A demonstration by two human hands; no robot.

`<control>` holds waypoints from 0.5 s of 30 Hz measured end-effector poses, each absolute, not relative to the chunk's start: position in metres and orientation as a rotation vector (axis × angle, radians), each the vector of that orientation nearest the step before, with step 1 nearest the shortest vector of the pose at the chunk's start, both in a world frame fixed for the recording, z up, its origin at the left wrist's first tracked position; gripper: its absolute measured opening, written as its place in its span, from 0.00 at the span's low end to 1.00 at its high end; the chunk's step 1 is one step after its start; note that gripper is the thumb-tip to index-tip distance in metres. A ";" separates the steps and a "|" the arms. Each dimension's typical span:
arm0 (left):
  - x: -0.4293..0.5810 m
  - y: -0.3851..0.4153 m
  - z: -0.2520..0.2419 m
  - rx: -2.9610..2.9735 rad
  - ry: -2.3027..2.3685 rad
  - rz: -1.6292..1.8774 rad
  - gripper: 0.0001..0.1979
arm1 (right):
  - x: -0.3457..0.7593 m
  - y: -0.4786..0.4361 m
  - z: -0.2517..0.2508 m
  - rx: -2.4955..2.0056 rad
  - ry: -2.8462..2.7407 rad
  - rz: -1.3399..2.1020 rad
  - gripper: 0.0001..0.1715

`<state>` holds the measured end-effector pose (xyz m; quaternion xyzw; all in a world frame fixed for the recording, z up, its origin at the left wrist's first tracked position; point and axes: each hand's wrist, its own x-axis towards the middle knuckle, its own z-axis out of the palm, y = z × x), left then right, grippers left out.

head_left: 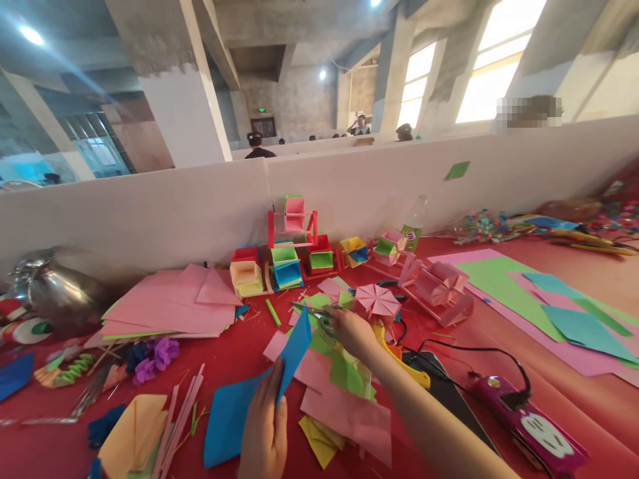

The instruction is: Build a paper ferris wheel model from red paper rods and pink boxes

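Observation:
In my left hand (267,422) is a sheet of blue paper (234,416), gripped between thumb and fingers and creased so that one part stands up. My right hand (352,329) is at a pair of scissors (319,313), its fingers closed about the handles, partly hidden; the blades point left. Beneath lie green paper scraps (349,376) and pink paper pieces (357,416). A pink pleated paper wheel (377,301) stands just beyond my right hand. Yellow paper squares (319,439) rest to the right of my left hand.
Small folded paper boxes (287,273) stand along the white partition (200,206). A stack of pink sheets (174,299) lies left, coloured sheets (539,306) right. A purple power strip (529,422), black cable and yellow-handled tool (399,356) sit near my right arm.

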<state>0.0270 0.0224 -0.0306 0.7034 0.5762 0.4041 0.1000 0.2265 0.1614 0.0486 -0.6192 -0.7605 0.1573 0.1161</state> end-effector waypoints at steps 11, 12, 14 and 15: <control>0.033 0.027 -0.037 2.013 1.660 1.165 0.22 | 0.221 0.202 0.064 -2.122 -2.372 0.109 0.19; 0.031 0.025 -0.034 2.019 1.652 1.179 0.23 | 0.224 0.200 0.065 -2.123 -2.373 0.068 0.19; 0.029 0.023 -0.028 2.028 1.641 1.176 0.23 | 0.231 0.197 0.067 -2.127 -2.402 0.032 0.19; 0.028 0.021 -0.025 2.027 1.646 1.162 0.23 | 0.234 0.195 0.067 -2.130 -2.429 0.035 0.19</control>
